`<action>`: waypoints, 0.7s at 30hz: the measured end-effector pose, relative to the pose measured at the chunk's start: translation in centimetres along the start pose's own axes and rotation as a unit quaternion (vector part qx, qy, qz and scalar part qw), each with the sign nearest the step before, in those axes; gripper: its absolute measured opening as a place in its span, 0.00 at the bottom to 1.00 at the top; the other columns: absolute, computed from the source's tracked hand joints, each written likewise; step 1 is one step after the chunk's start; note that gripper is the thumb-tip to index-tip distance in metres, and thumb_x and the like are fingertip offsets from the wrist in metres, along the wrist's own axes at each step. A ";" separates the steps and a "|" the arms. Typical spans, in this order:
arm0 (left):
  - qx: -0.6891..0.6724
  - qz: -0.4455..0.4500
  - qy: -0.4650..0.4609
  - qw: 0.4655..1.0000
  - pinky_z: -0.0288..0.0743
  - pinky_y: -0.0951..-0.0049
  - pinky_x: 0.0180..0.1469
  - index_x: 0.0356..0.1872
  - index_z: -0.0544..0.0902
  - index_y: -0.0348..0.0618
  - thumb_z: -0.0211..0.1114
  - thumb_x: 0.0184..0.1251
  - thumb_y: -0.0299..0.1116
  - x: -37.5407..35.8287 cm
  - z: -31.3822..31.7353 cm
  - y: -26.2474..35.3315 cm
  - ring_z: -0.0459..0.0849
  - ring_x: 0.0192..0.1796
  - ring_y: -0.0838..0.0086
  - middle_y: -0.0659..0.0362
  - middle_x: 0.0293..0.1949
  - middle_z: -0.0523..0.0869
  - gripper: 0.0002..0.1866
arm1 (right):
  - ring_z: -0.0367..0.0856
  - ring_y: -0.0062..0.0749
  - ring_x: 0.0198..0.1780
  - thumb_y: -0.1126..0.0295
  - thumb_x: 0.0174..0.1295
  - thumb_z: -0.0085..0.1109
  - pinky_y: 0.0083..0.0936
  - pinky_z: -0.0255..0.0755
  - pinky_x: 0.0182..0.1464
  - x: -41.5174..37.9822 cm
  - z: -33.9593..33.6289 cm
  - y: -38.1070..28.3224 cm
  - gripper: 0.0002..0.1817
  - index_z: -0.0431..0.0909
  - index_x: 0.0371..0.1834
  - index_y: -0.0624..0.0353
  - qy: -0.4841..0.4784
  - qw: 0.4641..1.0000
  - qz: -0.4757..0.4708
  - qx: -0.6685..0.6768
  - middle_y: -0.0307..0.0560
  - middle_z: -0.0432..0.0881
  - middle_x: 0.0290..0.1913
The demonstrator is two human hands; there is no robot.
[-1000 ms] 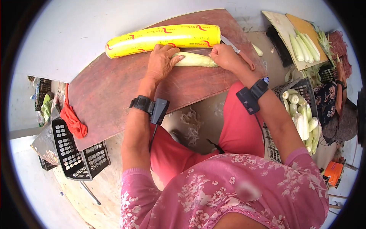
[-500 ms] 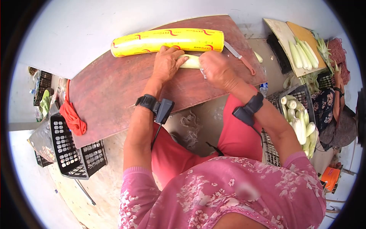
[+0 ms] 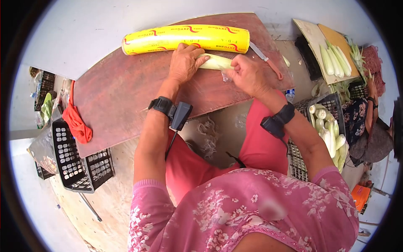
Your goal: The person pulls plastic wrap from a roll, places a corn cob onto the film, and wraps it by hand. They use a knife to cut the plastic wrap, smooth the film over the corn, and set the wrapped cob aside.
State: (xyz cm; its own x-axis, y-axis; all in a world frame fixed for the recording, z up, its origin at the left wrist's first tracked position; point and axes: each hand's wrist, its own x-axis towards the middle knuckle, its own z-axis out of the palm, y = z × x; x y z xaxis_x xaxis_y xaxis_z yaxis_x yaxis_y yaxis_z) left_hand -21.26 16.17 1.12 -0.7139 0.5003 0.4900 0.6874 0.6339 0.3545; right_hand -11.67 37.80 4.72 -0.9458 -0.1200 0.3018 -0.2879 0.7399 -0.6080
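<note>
A pale green vegetable [image 3: 217, 62], shaped like a husked ear of corn, lies on the reddish-brown table [image 3: 138, 96]. My left hand [image 3: 184, 64] is closed on its left end, thumb on top. At its right end my right hand [image 3: 248, 74] has its fingers pinched together, with a bit of clear plastic film [image 3: 226, 76] below the fingertips. A long yellow roll with red print [image 3: 184, 38] lies just behind both hands. To the right of the roll is a knife [image 3: 267, 62] with a pink handle.
A black crate [image 3: 300, 158] of pale green vegetables [image 3: 329, 128] stands right. More vegetables [image 3: 336, 61] lie on a board beyond it, near another person [image 3: 364, 122]. At left are a red cloth [image 3: 76, 124] and a black crate [image 3: 69, 157].
My right hand has moved right along the vegetable, showing more of it. The view has shifted slightly.
</note>
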 end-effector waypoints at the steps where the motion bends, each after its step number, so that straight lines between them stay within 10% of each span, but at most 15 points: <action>1: 0.004 0.000 0.002 1.000 0.72 0.61 0.53 0.44 0.87 0.46 0.64 0.66 0.46 0.0 0.0 -0.1 0.75 0.44 0.58 0.58 0.42 0.86 0.15 | 0.82 0.42 0.30 0.58 0.56 0.72 0.36 0.76 0.34 -0.2 0.1 -0.3 0.19 0.74 0.34 0.60 -0.023 0.999 0.003 -0.023 0.51 0.81 0.28; 13: 0.004 -0.003 -0.004 1.000 0.72 0.61 0.53 0.45 0.87 0.47 0.64 0.66 0.47 0.0 0.1 -0.1 0.76 0.45 0.58 0.59 0.43 0.87 0.17 | 0.83 0.55 0.44 0.60 0.60 0.63 0.50 0.76 0.44 -0.2 1.7 0.0 0.13 0.77 0.39 0.58 -0.111 0.979 0.088 -0.148 0.58 0.83 0.39; 21: 0.003 0.000 -0.003 1.000 0.72 0.61 0.53 0.45 0.87 0.46 0.64 0.66 0.48 -0.1 0.1 -0.2 0.76 0.46 0.58 0.58 0.43 0.87 0.18 | 0.84 0.55 0.41 0.66 0.61 0.60 0.49 0.77 0.41 -1.1 2.2 -0.3 0.09 0.77 0.37 0.59 -0.123 0.978 -0.056 -0.162 0.56 0.82 0.38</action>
State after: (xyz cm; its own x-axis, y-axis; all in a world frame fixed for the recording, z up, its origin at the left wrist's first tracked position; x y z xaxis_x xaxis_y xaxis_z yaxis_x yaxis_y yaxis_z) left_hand -21.36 16.08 0.92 -0.7148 0.5034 0.4855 0.6864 0.6377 0.3494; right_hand -10.93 36.26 2.93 -0.9298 -0.3392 0.1431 -0.3675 0.8784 -0.3054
